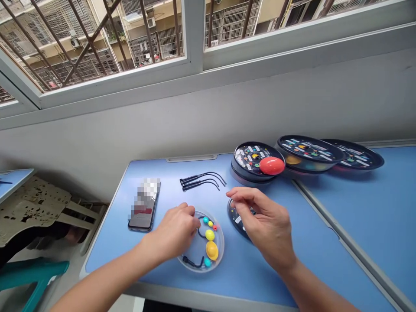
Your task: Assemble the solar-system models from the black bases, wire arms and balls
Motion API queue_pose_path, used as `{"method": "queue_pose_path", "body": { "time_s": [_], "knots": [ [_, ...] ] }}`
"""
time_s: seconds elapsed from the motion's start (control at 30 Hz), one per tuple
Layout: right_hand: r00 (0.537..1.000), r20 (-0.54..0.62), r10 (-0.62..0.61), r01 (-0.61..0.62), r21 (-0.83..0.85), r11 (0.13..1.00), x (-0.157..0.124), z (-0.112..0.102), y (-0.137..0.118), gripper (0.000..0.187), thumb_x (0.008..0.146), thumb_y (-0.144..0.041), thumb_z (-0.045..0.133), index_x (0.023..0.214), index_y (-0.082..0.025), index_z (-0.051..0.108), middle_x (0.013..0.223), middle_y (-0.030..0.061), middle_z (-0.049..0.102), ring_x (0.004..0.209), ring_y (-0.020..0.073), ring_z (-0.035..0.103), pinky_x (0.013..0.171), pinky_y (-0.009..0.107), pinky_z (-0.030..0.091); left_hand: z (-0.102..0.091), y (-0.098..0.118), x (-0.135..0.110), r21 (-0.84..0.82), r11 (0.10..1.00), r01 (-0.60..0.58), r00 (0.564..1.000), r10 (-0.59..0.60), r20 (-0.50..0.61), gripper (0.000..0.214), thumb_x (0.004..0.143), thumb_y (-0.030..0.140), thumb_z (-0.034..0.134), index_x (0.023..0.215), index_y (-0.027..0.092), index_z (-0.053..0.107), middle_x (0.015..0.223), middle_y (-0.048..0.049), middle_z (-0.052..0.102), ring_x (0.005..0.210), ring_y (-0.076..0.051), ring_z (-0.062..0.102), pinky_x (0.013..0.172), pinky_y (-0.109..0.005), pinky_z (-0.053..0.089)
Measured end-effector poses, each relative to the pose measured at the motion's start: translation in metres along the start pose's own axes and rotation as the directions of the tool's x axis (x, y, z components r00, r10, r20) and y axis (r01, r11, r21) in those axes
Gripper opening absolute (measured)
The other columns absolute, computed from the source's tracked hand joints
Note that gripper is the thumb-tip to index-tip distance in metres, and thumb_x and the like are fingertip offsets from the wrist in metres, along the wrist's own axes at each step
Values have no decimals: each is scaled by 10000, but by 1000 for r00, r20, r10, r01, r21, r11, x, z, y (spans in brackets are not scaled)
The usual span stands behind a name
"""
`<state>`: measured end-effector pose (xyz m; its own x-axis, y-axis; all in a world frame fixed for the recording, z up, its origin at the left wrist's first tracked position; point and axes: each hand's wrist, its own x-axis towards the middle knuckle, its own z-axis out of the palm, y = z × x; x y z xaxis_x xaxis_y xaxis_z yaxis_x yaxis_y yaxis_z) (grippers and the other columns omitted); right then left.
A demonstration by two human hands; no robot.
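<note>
At a blue table (110, 247), a person works bare-handed over a clear dish (198, 248), with a phone (146, 214) lying apart to its left. The loose pieces inside look apt to roll, so the work there seems best done low and lightly, lifting a single piece straight up, clear of its neighbors. The left hand (180, 232) comes in over the dish's left side, palm down, wrist fairly straight, fingers curled closed; from here I cannot tell whether they have hold of anything. A short rod (191, 261) lies at the dish's near side. Behind the dish, longer bent rods (192, 185) lie side by side, handily within reach. Along the dish's right side sit a yellow ball (209, 235) and an orange ball (212, 250), with smaller beads (206, 220) about them. Right of the dish, the right hand (268, 225) is raised over a dark lid (236, 220), thumb and forefinger drawn nearly together; any small piece between them is hidden. Steadying that wrist would probably help with fine parts. Beyond, behind and right of the dish, stand round boxes (242, 158), a red ball (272, 166) resting on the nearest.
</note>
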<state>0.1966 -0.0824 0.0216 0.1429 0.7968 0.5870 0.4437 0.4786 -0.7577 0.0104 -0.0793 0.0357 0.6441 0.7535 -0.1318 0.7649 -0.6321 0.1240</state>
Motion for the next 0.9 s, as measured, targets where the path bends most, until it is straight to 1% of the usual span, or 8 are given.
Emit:
{"method": "queue_pose_path", "body": {
  "time_s": [0.13, 0.27, 0.37, 0.47, 0.57, 0.77, 0.83, 0.9],
  "knots": [
    [1000, 8, -6, 6, 4, 1000, 0, -1, -1, 138, 793, -99, 505, 735, -206, 569, 760, 8, 663, 674, 139, 631, 587, 249, 509, 1, 10, 6, -120, 989, -91, 995, 95, 20, 231, 767, 122, 547, 936, 238, 654, 794, -19, 601, 757, -180, 519, 563, -257, 365],
    [1000, 0, -2, 2, 6, 1000, 0, -1, -1, 138, 792, -98, 501, 742, -210, 564, 762, 11, 663, 664, 141, 633, 575, 253, 514, 13, 12, 16, -148, 983, -107, 993, 114, 37, 181, 758, 150, 576, 887, 230, 674, 794, -28, 600, 759, -194, 531, 568, -264, 388],
    [1000, 9, 7, -7, 8, 1000, 1, -1, -1, 137, 796, -99, 500, 744, -209, 561, 768, 14, 665, 657, 139, 631, 577, 256, 517, 15, 6, 15, -259, 962, -83, 996, 83, -11, 160, 765, 163, 596, 896, 204, 679, 828, -35, 615, 796, -185, 544, 645, -260, 430],
    [1000, 14, 1, -1, 4, 1000, 0, 0, -1, 131, 800, -103, 507, 741, -207, 560, 769, 14, 663, 667, 138, 630, 590, 254, 518, 7, -4, 4, -380, 925, -22, 998, -5, -70, 154, 792, 191, 599, 927, 179, 672, 851, -42, 632, 830, -169, 550, 724, -248, 442],
    [1000, 27, -11, 11, -1, 1000, 0, 1, -1, 130, 799, -106, 512, 734, -208, 562, 773, 13, 662, 668, 136, 626, 595, 250, 517, 1, -11, -10, -358, 934, 8, 997, -36, -70, 129, 801, 186, 586, 898, 188, 671, 802, -35, 638, 794, -167, 543, 698, -252, 439],
    [999, 40, -9, 10, -24, 1000, -1, 3, -2, 139, 797, -102, 505, 724, -212, 548, 755, 6, 658, 651, 134, 615, 580, 251, 508, 0, -12, -25, -282, 951, -127, 992, 126, -21, 146, 817, 159, 543, 813, 215, 678, 706, -19, 627, 725, -156, 534, 667, -255, 430],
    [999, 45, -12, 13, -27, 1000, 0, 3, -1, 144, 800, -98, 498, 726, -214, 541, 755, 7, 653, 665, 139, 615, 583, 254, 502, -1, -16, -28, -286, 952, -105, 993, 84, -86, 162, 828, 166, 530, 860, 217, 681, 766, -31, 643, 759, -162, 530, 666, -260, 436],
    [995, 93, -44, 47, -22, 999, 0, 3, -1, 157, 813, -90, 476, 735, -214, 535, 775, 13, 651, 704, 144, 617, 601, 256, 494, -2, -22, -30, -280, 960, -17, 982, -38, -187, 182, 837, 163, 517, 895, 209, 683, 803, -44, 647, 773, -170, 516, 667, -273, 439]
  ]
}}
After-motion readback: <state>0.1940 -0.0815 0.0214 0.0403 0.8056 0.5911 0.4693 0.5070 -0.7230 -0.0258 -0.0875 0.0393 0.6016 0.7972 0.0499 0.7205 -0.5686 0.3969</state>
